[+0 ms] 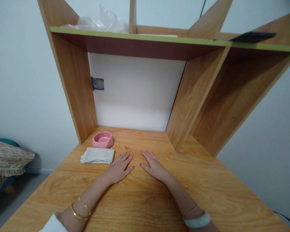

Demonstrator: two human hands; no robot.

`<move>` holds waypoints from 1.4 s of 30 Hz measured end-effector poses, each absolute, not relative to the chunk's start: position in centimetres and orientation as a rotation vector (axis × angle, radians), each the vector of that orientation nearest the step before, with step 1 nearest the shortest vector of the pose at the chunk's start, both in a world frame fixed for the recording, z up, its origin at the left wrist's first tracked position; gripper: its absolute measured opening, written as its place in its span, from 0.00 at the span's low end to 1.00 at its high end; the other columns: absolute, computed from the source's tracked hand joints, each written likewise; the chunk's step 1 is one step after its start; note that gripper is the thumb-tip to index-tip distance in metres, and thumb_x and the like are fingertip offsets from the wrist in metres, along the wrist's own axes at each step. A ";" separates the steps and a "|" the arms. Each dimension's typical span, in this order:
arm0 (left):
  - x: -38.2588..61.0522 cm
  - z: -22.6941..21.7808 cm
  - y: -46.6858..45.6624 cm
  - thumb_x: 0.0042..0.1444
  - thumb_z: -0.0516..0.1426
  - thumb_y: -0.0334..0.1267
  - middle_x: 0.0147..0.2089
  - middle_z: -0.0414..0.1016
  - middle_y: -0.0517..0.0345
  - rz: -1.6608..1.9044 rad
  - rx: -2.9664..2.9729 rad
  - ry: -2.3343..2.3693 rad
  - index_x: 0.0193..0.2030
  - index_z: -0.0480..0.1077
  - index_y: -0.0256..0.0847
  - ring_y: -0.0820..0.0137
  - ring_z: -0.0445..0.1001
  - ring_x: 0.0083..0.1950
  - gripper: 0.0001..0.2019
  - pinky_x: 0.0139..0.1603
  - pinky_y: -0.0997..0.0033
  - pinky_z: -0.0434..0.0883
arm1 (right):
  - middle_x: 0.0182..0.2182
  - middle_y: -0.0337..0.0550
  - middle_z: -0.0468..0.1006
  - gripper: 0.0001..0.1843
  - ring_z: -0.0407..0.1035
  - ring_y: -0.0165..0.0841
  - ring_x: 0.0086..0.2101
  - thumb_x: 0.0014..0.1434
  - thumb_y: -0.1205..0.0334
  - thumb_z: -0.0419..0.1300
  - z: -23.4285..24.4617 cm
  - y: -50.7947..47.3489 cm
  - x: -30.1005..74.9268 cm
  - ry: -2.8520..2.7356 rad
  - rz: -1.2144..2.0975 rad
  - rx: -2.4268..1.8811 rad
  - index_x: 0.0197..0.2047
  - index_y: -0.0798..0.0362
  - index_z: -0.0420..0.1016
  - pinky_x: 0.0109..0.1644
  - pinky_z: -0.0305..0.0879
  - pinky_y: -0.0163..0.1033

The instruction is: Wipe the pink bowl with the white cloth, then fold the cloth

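Observation:
My left hand (120, 167) lies flat on the wooden desk (207, 183), palm down, fingers stretched out and holding nothing. My right hand (153, 166) rests flat beside it in the same way, its thumb close to the left thumb. A folded white cloth (97, 155) lies just left of my left hand, nearly touching the fingertips. Behind the cloth stands a pink ashtray-like dish (102, 140), apart from both hands.
Wooden side panels (74, 80) and an upper shelf (145, 40) enclose the back of the desk. Crumpled clear plastic (103, 21) and a dark flat object (253, 36) lie on the shelf. A wall socket (98, 84) sits at back left. A patterned cushion (7, 158) is at far left.

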State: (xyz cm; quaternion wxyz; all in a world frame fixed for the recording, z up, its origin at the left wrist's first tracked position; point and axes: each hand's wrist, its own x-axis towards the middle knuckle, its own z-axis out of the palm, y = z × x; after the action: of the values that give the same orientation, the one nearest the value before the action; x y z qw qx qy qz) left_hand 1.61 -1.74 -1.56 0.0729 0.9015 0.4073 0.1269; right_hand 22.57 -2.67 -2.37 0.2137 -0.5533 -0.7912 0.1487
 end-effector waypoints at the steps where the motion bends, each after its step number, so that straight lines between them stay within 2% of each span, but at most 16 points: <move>1: 1.7 -1.6 -1.8 0.59 0.42 0.50 0.63 0.48 0.46 0.381 2.709 1.235 0.60 0.52 0.35 0.64 0.47 0.63 0.27 0.60 0.62 0.48 | 0.58 0.53 0.55 0.33 0.46 0.38 0.58 0.55 0.51 0.49 -2.4 -2.7 22.6 -2.198 0.413 -1.536 0.60 0.60 0.52 0.60 0.42 0.44; 6: 2.0 -1.8 -2.0 0.59 0.42 0.48 0.63 0.48 0.46 0.349 2.712 1.298 0.60 0.51 0.35 0.62 0.47 0.63 0.26 0.60 0.59 0.47 | 0.58 0.54 0.54 0.32 0.44 0.39 0.58 0.56 0.50 0.48 -2.4 -2.6 22.6 -2.236 0.402 -1.561 0.58 0.61 0.55 0.60 0.40 0.45; 12: 1.7 -1.5 -1.8 0.59 0.41 0.49 0.63 0.48 0.46 0.362 2.717 1.229 0.60 0.52 0.36 0.64 0.46 0.63 0.26 0.60 0.62 0.48 | 0.59 0.49 0.53 0.30 0.44 0.38 0.58 0.56 0.49 0.48 -2.5 -2.5 22.7 -2.229 0.403 -1.565 0.58 0.56 0.56 0.60 0.40 0.46; 20: 1.6 -1.6 -1.7 0.59 0.41 0.50 0.63 0.49 0.48 0.408 2.697 1.215 0.60 0.52 0.38 0.64 0.46 0.63 0.26 0.60 0.62 0.48 | 0.59 0.50 0.53 0.30 0.43 0.38 0.58 0.56 0.49 0.49 -2.8 -2.5 22.8 -2.219 0.399 -1.554 0.58 0.56 0.56 0.60 0.40 0.47; 26: 1.6 -1.5 -1.7 0.59 0.41 0.50 0.63 0.49 0.47 0.378 2.707 1.219 0.60 0.52 0.36 0.64 0.46 0.63 0.26 0.60 0.62 0.48 | 0.60 0.51 0.48 0.30 0.41 0.39 0.59 0.56 0.50 0.49 -2.5 -2.7 22.7 -2.215 0.394 -1.576 0.58 0.57 0.56 0.60 0.41 0.46; 32: 1.5 -1.5 -1.7 0.59 0.41 0.51 0.63 0.49 0.47 0.389 2.706 1.218 0.60 0.52 0.37 0.64 0.47 0.63 0.27 0.60 0.62 0.48 | 0.59 0.50 0.52 0.29 0.43 0.38 0.59 0.56 0.50 0.48 -2.4 -2.8 22.6 -2.219 0.397 -1.570 0.58 0.56 0.56 0.60 0.40 0.47; 42: 1.5 -1.6 -1.7 0.59 0.41 0.50 0.63 0.48 0.48 0.383 2.707 1.222 0.60 0.52 0.38 0.64 0.47 0.63 0.26 0.60 0.63 0.48 | 0.59 0.49 0.52 0.30 0.43 0.38 0.59 0.56 0.49 0.47 -2.5 -2.7 22.7 -2.223 0.400 -1.582 0.58 0.55 0.56 0.60 0.40 0.46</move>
State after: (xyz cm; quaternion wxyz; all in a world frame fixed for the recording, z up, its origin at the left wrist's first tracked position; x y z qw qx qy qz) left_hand 1.54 -1.71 -1.55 0.0736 0.9015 0.4069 0.1275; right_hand 22.67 -2.68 -2.47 0.1907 -0.5630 -0.7914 0.1425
